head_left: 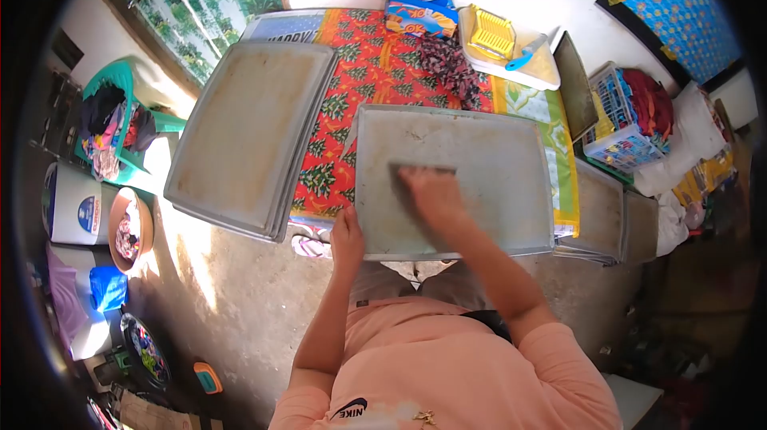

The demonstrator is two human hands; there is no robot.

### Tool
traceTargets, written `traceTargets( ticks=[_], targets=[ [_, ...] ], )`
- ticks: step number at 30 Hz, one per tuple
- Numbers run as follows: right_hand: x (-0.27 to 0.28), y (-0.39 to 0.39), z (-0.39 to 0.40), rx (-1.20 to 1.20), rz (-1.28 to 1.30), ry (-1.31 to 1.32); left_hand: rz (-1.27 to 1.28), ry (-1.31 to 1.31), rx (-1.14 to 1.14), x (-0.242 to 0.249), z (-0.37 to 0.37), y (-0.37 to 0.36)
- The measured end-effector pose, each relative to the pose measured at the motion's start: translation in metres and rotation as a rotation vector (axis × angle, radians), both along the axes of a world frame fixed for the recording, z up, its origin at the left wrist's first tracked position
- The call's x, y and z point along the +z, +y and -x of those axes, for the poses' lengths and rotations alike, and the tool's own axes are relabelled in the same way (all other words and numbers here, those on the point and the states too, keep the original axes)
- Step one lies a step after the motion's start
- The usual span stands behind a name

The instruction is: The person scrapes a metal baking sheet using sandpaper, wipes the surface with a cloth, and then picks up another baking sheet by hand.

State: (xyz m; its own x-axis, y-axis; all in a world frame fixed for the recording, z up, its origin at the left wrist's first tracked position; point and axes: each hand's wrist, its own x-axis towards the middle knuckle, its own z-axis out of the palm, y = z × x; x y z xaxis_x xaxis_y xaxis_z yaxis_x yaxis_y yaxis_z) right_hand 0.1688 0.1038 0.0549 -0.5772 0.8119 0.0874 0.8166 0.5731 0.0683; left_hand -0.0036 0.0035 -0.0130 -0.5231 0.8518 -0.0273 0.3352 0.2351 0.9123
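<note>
Holding down the near-left corner of the front tray [503, 182] with my left hand [346, 238], so those fingers are wrapped on its side edge. My right hand [438, 197] is out over the tray's face, fingers curled on a dark flat piece [399, 174]. It's pretty blurry, so no clue what that piece actually is, and I can't make out each finger on it.

Tray's lying flat on the surface [367, 62], long axis running left to right across my body, near edge right by my waist. The bit that matters imo: the dark piece sits left of the tray's middle, just past my right fingertips, with a wide stretch of bare metal off to its right. For that right-hand stretch my right hand is the nearer one, while my left has the left edge covered.

Around the front tray: a stack of similar trays [248, 130] to its left with a strip of red cloth between, crumpled patterned fabric [447, 66] just beyond its far edge, and a white tub [550, 70] with a yellow rack [491, 33] past the far-right corner. More trays [595, 214] sit lower down, off its right side.
</note>
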Motion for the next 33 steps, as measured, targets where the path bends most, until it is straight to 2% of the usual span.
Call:
traceTargets(
  ticks=[1, 4, 6, 8, 11, 15, 16, 20, 23, 27, 30, 33],
  targets=[
    [-0.007, -0.019, 0.0, 0.1, -0.118, -0.022, 0.011, -0.003, -0.002, 0.003, -0.001, 0.001],
    [-0.014, -0.036, -0.005, 0.076, -0.143, 0.11, 0.063, 0.011, -0.018, 0.012, -0.001, 0.0],
    [-0.008, -0.002, -0.019, -0.124, -0.049, -0.019, 0.016, 0.024, -0.023, 0.01, -0.002, 0.0],
    [0.004, 0.04, -0.039, -0.388, 0.071, 0.13, -0.004, 0.035, -0.019, 0.01, -0.001, 0.001],
    [-0.003, 0.066, -0.048, -0.417, 0.051, 0.193, -0.002, 0.039, -0.001, 0.008, -0.002, 0.0],
    [-0.028, 0.027, -0.009, -0.138, -0.23, 0.159, -0.024, 0.082, -0.021, 0.01, -0.004, 0.004],
    [-0.028, 0.037, -0.011, -0.224, -0.207, 0.097, -0.025, 0.098, -0.029, 0.01, -0.004, 0.0],
    [-0.015, 0.08, -0.035, -0.426, -0.008, 0.182, 0.012, 0.092, -0.005, 0.013, -0.003, 0.0],
    [-0.018, 0.059, -0.015, -0.261, 0.026, 0.017, -0.023, 0.069, -0.007, 0.014, -0.006, 0.005],
    [-0.008, 0.09, -0.037, -0.403, 0.068, 0.213, -0.011, 0.066, -0.029, 0.011, -0.004, -0.002],
    [-0.032, 0.073, -0.023, -0.277, -0.059, 0.065, -0.019, 0.084, -0.014, 0.005, -0.003, 0.0],
    [-0.034, 0.064, -0.027, -0.335, -0.07, 0.025, 0.004, 0.047, -0.03, 0.007, -0.002, 0.002]
  ],
)
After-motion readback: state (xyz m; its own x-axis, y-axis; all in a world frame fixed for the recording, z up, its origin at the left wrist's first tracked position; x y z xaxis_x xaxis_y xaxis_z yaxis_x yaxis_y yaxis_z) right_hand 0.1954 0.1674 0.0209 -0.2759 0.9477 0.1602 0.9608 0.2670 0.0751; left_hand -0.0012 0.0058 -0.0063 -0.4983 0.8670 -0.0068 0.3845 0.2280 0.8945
